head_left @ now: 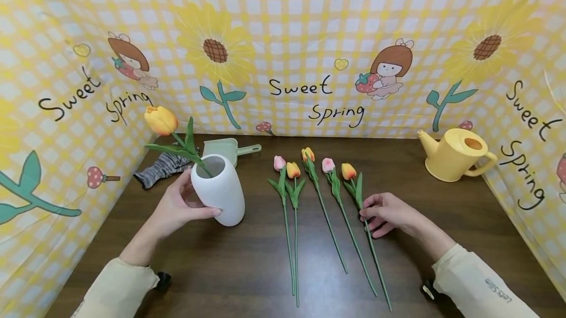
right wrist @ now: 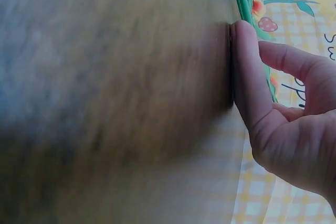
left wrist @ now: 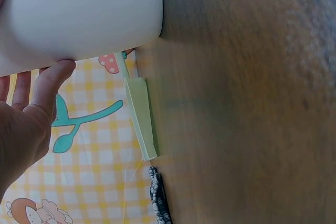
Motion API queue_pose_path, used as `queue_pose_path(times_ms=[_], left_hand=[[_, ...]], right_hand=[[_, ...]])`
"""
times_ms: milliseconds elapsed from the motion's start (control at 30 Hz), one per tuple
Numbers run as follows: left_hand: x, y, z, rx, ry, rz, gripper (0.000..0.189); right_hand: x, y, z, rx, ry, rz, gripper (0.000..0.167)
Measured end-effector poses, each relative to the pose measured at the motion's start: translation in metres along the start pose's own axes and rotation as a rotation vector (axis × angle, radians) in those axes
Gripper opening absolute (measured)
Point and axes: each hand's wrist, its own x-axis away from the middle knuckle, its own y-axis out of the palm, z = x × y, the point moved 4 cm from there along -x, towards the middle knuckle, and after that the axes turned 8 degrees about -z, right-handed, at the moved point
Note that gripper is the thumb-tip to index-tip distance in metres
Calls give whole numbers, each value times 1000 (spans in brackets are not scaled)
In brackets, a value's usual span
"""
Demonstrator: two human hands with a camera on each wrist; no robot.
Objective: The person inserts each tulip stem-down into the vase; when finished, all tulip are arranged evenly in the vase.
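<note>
My left hand (head_left: 179,205) grips a white vase (head_left: 223,195) from its left side, thumb across the front. The vase leans slightly, and an orange-yellow tulip (head_left: 161,121) stands in it, its lower stem hidden inside. On the table lie several more tulips in a loose row: a pink tulip (head_left: 279,163), two yellow-orange tulips (head_left: 293,169) (head_left: 308,155), and another pink tulip (head_left: 328,164). My right hand (head_left: 389,215) pinches the stem of the rightmost orange tulip (head_left: 349,171), just below its leaves. In the right wrist view, the thumb (right wrist: 249,72) lies low against the tabletop.
A yellow watering can (head_left: 451,156) stands at the back right. Behind the vase lies a pale green dustpan (head_left: 225,148), beside a grey-black knitted piece (head_left: 161,168). Checkered cloth (head_left: 300,38) walls off the back and both sides of the brown table (head_left: 247,269).
</note>
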Motion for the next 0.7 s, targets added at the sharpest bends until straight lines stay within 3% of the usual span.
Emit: queue_pose_path(times_ms=[100, 333, 700], left_hand=[[-1, 0, 0, 1, -1, 4, 89], [1, 0, 0, -5, -16, 10, 89], [-1, 0, -1, -11, 3, 10, 91]], right_hand=[[1, -2, 1, -30, -3, -19, 31], [3, -4, 4, -105, -7, -82, 58], [9, -7, 6, -123, -18, -127, 43]])
